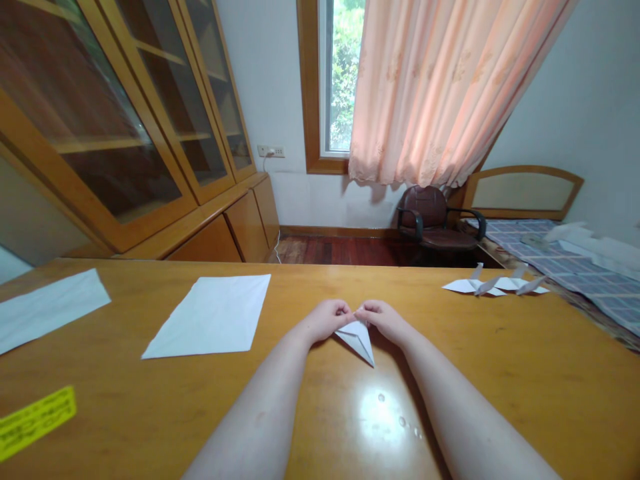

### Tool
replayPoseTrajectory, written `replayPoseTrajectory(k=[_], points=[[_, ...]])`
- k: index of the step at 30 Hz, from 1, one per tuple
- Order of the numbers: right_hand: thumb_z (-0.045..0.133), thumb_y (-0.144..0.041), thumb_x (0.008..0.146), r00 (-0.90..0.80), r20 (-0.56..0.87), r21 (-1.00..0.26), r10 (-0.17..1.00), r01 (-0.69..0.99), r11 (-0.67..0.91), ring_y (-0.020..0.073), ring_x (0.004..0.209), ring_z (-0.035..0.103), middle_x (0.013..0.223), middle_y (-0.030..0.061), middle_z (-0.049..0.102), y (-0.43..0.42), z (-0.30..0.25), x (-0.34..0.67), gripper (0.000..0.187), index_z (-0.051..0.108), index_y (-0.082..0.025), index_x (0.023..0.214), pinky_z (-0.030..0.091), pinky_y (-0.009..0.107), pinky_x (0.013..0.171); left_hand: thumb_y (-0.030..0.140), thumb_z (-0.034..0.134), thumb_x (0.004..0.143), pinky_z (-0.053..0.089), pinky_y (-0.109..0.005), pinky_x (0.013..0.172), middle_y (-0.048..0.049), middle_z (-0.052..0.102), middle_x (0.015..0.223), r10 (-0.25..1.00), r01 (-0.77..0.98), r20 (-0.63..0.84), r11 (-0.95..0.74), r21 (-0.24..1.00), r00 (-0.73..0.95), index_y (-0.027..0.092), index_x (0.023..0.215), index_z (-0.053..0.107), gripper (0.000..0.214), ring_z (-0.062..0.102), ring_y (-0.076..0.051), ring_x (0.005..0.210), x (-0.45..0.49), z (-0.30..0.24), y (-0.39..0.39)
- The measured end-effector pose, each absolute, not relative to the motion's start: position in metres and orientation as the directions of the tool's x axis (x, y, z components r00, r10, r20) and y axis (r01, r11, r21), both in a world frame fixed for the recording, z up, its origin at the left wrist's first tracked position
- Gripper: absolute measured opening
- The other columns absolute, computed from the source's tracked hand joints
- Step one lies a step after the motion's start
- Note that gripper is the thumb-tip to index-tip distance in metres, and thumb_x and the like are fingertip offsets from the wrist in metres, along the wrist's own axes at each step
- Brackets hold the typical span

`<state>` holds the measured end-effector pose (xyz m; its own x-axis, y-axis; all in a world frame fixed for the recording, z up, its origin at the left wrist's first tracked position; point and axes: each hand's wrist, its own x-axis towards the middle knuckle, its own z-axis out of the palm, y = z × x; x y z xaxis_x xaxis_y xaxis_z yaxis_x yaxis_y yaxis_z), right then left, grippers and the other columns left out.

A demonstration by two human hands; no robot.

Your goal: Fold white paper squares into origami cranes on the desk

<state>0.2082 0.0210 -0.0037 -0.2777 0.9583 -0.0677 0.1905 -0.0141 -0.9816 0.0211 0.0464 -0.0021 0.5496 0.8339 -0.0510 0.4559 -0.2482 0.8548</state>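
A folded white paper piece with a sharp point toward me lies on the wooden table near its middle. My left hand pinches its far left corner, fingers closed. My right hand pinches the far right corner, fingers closed too. The two hands nearly touch above the paper's far edge. Both forearms reach in from the bottom of the view.
A flat white sheet lies left of the hands, another sheet at the far left edge. A yellow label sits near left. Folded paper planes rest at the far right. Beyond the table: a chair, cabinet, bed.
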Motion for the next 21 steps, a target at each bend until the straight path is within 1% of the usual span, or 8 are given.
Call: replayPoseTrajectory(k=[2, 5, 11, 17, 21], points=[[0.063, -0.041, 0.070, -0.305, -0.069, -0.975, 0.950, 0.224, 0.002, 0.0094, 0.052, 0.040, 0.053, -0.0041, 0.047, 0.0212, -0.0043, 0.2088, 0.028, 0.055, -0.017, 0.060, 0.029, 0.023, 0.052, 0.049, 0.057, 0.074, 0.033, -0.022, 0.053, 0.0014, 0.058, 0.066, 0.838, 0.458, -0.048, -0.247, 0.854, 0.543, 0.015, 0.075, 0.064, 0.035, 0.048, -0.012, 0.061, 0.0212, -0.0022, 0.0465], [0.062, -0.044, 0.070, -0.304, -0.068, -0.976, 0.950, 0.219, 0.001, 0.0092, 0.052, 0.039, 0.054, -0.0042, 0.046, 0.0219, -0.0038, 0.2096, 0.030, 0.055, -0.017, 0.060, 0.028, 0.023, 0.052, 0.045, 0.058, 0.074, 0.035, -0.022, 0.055, 0.0008, 0.059, 0.067, 0.842, 0.415, -0.050, -0.213, 0.885, 0.538, 0.014, 0.078, 0.065, 0.032, 0.049, -0.012, 0.062, 0.0215, -0.0016, 0.0460], [0.062, -0.044, 0.069, -0.190, -0.060, -0.989, 0.980, 0.142, -0.033, 0.0100, 0.052, 0.039, 0.053, -0.0037, 0.046, 0.0222, -0.0001, 0.2094, 0.029, 0.055, -0.017, 0.060, 0.028, 0.024, 0.051, 0.040, 0.057, 0.077, 0.040, -0.025, 0.062, -0.0022, 0.066, 0.074, 0.842, 0.334, -0.036, -0.173, 0.927, 0.538, 0.014, 0.080, 0.068, 0.029, 0.056, -0.015, 0.068, 0.0219, 0.0019, 0.0450], [0.063, -0.044, 0.069, -0.131, -0.041, -0.997, 0.991, 0.065, -0.033, 0.0102, 0.052, 0.039, 0.052, -0.0035, 0.045, 0.0238, -0.0027, 0.2106, 0.030, 0.054, -0.017, 0.058, 0.029, 0.024, 0.050, 0.031, 0.060, 0.075, 0.045, -0.029, 0.075, -0.0050, 0.071, 0.089, 0.847, 0.240, -0.036, -0.110, 0.964, 0.531, 0.014, 0.091, 0.068, 0.026, 0.062, -0.018, 0.081, 0.0226, 0.0029, 0.0455], [0.064, -0.046, 0.068, -0.119, -0.055, -0.997, 0.991, 0.055, -0.049, 0.0102, 0.052, 0.039, 0.053, -0.0038, 0.045, 0.0250, -0.0051, 0.2100, 0.032, 0.053, -0.017, 0.058, 0.028, 0.024, 0.051, 0.028, 0.061, 0.073, 0.046, -0.030, 0.077, -0.0062, 0.071, 0.091, 0.867, 0.231, -0.032, -0.096, 0.968, 0.497, 0.013, 0.091, 0.068, 0.025, 0.063, -0.019, 0.083, 0.0226, 0.0003, 0.0467]])
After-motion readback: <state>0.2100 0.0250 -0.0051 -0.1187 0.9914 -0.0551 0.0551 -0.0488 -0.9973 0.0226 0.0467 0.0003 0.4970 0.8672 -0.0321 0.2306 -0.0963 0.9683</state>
